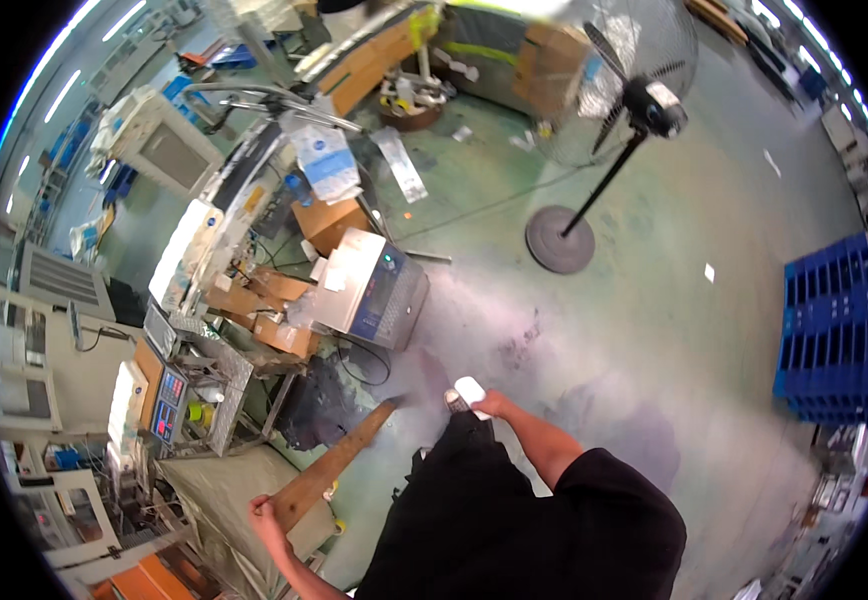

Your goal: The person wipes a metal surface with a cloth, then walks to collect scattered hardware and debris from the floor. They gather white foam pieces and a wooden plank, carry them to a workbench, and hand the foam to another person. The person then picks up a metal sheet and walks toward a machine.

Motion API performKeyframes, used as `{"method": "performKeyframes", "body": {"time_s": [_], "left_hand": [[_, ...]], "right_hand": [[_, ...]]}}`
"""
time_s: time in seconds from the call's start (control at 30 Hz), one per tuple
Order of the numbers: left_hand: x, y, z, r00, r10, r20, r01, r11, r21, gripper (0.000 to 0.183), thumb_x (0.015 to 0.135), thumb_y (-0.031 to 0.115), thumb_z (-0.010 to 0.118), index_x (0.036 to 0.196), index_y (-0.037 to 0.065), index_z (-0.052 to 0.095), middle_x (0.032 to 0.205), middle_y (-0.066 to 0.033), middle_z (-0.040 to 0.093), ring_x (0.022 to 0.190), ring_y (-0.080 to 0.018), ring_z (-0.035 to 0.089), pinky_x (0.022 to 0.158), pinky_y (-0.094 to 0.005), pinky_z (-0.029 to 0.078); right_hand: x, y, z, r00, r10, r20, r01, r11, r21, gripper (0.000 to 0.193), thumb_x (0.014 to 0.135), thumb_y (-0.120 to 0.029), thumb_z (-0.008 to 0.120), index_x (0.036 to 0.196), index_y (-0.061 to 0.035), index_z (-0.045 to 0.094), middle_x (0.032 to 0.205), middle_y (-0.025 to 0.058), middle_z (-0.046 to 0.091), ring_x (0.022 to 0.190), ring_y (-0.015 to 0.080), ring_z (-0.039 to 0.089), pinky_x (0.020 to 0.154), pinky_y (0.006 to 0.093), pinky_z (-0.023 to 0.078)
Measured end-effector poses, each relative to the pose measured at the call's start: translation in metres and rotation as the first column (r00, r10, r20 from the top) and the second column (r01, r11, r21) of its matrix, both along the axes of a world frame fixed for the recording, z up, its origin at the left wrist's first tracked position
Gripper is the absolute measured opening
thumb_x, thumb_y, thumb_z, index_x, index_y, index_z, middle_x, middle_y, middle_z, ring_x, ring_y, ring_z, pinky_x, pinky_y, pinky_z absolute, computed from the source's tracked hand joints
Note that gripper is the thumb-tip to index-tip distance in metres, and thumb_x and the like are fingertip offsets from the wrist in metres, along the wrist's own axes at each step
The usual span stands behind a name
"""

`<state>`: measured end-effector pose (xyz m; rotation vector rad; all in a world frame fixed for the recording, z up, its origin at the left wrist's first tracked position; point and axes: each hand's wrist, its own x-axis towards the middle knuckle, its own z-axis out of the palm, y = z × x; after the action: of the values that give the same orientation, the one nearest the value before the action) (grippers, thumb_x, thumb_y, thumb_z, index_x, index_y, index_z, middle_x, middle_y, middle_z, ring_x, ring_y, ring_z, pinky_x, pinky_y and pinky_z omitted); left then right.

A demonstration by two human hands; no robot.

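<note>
Cabinet [359, 285]: smooth case, painted metal by its look.
Plank [329, 470]: bare wood, matt, darkened, below the cabinet.
White object [469, 390]: smooth, material unclear, below right of the cabinet.
Carton [326, 225]: matt cardboard, just above the cabinet.
Pallets [832, 335]: smooth plastic, far right of the cabinet.
Cover [229, 492]: dull creased sheeting, cloth or plastic, below left of the cabinet.
Clothing [554, 535]: matt cloth, below the cabinet.
Floor [674, 320]: smooth, faint sheen, stained near the cabinet.
</note>
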<state>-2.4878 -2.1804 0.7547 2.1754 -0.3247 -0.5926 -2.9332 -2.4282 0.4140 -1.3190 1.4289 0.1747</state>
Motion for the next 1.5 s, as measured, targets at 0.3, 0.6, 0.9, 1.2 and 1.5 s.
{"method": "performKeyframes", "body": {"time_s": [0.3,0.6,0.9,1.2,1.5], "left_hand": [[0.036,0.013,0.024,1.0,0.01,-0.017,-0.007,0.988,0.156,0.038,0.08,0.021,0.06,0.107,-0.001,0.045,0.098,-0.0088,0.052,0.085,-0.0195,0.053,0.074,-0.0318,0.047],[-0.031,-0.008,0.013,0.962,0.214,0.172,-0.197,0.974,-0.112,0.032,0.078,0.02,0.073,0.099,-0.001,0.062,0.089,-0.0052,0.062,0.081,-0.013,0.055,0.075,-0.0274,0.045],[-0.036,0.005,-0.012,0.825,0.557,-0.1,-0.511,0.657,-0.554,0.029,0.079,0.015,0.074,0.102,0.001,0.063,0.095,-0.0042,0.065,0.084,-0.0106,0.058,0.08,-0.0256,0.046],[0.075,0.015,-0.098,0.728,0.668,-0.154,-0.593,0.502,-0.63,0.049,0.091,0.036,0.061,0.123,0.0,0.052,0.12,-0.0072,0.055,0.11,-0.0165,0.05,0.095,-0.0304,0.038],[0.2,-0.051,-0.106,0.853,0.454,-0.259,-0.492,0.532,-0.689,0.041,0.09,0.031,0.064,0.116,0.0,0.058,0.111,-0.0061,0.061,0.101,-0.0139,0.055,0.089,-0.0278,0.042]], "right_hand": [[-0.015,0.005,0.007,0.992,-0.123,0.012,0.121,0.987,0.108,0.068,0.061,-0.044,0.07,0.101,0.0109,0.062,0.087,0.0238,0.067,0.071,0.031,0.067,0.063,0.0395,0.053],[-0.107,-0.019,-0.005,0.988,0.011,-0.152,0.028,0.967,0.254,0.061,0.065,-0.033,0.072,0.105,0.0109,0.058,0.089,0.0192,0.066,0.073,0.0298,0.066,0.055,0.0395,0.054],[-0.041,-0.086,0.026,0.986,0.09,-0.137,-0.066,0.983,0.169,0.062,0.069,-0.029,0.068,0.114,0.0097,0.051,0.099,0.018,0.062,0.078,0.0282,0.064,0.054,0.0367,0.054],[0.117,-0.067,0.064,0.995,0.096,-0.011,-0.095,0.994,0.063,0.058,0.073,-0.027,0.067,0.116,0.007,0.049,0.099,0.0178,0.061,0.075,0.0259,0.064,0.053,0.0345,0.055],[0.176,-0.005,0.106,0.995,0.048,-0.088,-0.045,0.998,0.032,0.061,0.073,-0.026,0.068,0.122,0.0041,0.047,0.105,0.017,0.06,0.086,0.0266,0.064,0.062,0.0362,0.056]]}}
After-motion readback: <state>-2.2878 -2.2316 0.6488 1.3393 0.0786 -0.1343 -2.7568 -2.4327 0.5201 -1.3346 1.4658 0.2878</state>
